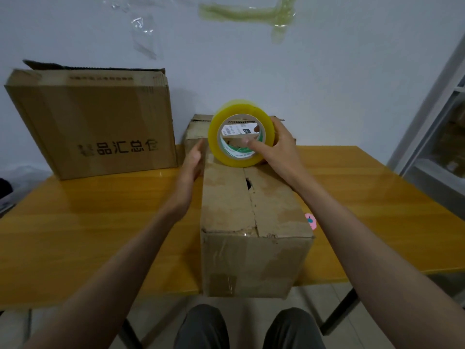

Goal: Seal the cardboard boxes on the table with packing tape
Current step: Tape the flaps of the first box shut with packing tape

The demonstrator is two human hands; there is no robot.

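Orange-yellow wood is showing across the table (100, 222), which is carrying everything and is standing against a pale wall (327, 71). Scraps of clear and yellowish tape (241, 13) are sticking to that wall near the top. Sitting at the far left of the table, and leaning back toward the wall, is the large cardboard box (93, 122) with dark printed characters on its front; its top flaps are lying loosely closed. Lying lengthwise in the middle, with its near end hanging slightly over the table's front edge, is the long cardboard box (251, 222), worn and scuffed; its top flaps are meeting along a centre seam with a small dark hole in it. A pink sticker (310, 221) is showing on its right edge. Behind its far end, another small box (195, 132) is partly showing.

Standing on edge on the far part of the long box's top is the roll of yellow packing tape (240, 133). The right hand (279, 144) is gripping the roll, with the thumb hooked into the core and the fingers wrapped over the outer rim. The left hand (195, 159) is resting flat, fingers straight, against the long box's left side near the far end, holding nothing.
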